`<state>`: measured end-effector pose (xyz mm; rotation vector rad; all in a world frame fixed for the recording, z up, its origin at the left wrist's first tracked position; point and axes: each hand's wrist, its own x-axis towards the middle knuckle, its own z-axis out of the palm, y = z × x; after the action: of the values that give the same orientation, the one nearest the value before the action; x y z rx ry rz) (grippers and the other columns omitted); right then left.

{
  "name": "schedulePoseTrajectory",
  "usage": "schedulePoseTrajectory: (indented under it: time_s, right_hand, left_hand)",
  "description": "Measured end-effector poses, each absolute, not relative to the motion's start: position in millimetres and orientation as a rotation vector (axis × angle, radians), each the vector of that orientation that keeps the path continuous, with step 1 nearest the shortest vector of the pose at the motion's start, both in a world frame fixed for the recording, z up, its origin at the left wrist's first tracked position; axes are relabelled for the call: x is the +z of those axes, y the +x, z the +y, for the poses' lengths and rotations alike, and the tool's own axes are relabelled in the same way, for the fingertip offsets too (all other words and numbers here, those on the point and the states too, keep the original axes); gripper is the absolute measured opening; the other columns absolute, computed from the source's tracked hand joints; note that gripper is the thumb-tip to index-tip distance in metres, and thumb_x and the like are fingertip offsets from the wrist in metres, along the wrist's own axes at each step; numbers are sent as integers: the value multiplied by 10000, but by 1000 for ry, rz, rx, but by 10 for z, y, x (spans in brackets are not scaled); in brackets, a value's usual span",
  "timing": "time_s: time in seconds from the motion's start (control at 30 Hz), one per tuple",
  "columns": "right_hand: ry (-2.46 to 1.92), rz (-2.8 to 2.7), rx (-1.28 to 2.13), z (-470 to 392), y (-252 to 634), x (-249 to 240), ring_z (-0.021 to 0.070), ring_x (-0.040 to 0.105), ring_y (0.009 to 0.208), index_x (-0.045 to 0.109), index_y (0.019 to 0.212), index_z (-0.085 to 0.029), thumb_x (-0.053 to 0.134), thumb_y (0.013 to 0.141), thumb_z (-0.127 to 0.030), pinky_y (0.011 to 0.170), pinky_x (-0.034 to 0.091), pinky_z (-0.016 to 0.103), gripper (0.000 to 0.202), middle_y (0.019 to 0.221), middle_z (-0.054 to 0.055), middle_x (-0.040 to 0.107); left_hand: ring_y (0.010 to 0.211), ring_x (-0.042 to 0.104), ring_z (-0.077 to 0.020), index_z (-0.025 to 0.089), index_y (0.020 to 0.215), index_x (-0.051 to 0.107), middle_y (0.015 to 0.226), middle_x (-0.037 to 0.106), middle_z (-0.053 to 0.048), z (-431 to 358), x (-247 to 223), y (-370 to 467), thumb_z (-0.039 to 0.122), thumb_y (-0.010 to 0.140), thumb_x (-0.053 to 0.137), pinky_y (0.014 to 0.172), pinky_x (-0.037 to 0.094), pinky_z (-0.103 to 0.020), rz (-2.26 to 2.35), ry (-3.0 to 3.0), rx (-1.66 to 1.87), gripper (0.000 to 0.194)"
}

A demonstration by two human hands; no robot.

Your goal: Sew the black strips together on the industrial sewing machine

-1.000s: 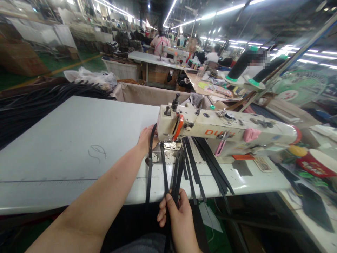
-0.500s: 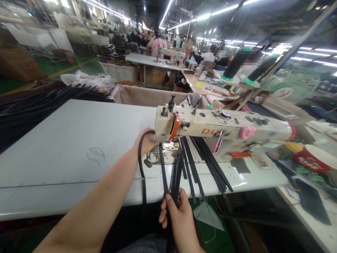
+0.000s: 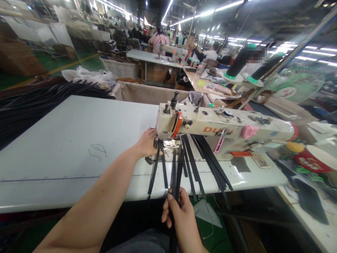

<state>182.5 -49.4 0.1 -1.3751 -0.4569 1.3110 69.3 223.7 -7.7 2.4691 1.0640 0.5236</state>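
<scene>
Beside the needle area of the sewing machine, my left hand is closed around a black strap, its fingertips partly hidden behind the machine head. That strap hangs from the hand toward the table's front edge. Another narrow black strap comes forward from under the presser foot, its front end loose. Below the table's front edge, my right hand pinches a bundle of black straps between thumb and fingers. The bundle runs up to the machine bed and down toward my lap.
More black straps lie under the machine arm, over the front of the white table. A large pile of black strips is at left. Thread cones stand behind the machine; a red-and-white tub sits at right. People work farther back.
The strap looped over my left wrist has shifted right and now hangs straighter beside the needle area. The strap near the presser foot has slipped free of my right hand.
</scene>
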Motion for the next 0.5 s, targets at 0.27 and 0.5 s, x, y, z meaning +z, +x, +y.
schedulePoseTrajectory:
  time_s: [0.27,0.5]
  right_hand:
    - [-1330,-330,1411,-661,1871,90,151,665,508,652,998,-134,767,803,-569,436,457,207,490,690,30,699]
    - [-1349,-272,1463,-739,1904,82,186,716,549,646,972,-154,852,723,-560,488,524,235,519,686,22,703]
  left_hand:
    - [1450,355,-441,224,1390,550,1495,499,-139,2216,-70,696,457,520,911,1197,322,-571,1089,2430,503,970]
    - [1453,348,-446,240,1401,548,1495,506,-132,2208,-49,697,459,539,889,1191,314,-581,1062,2437,478,952]
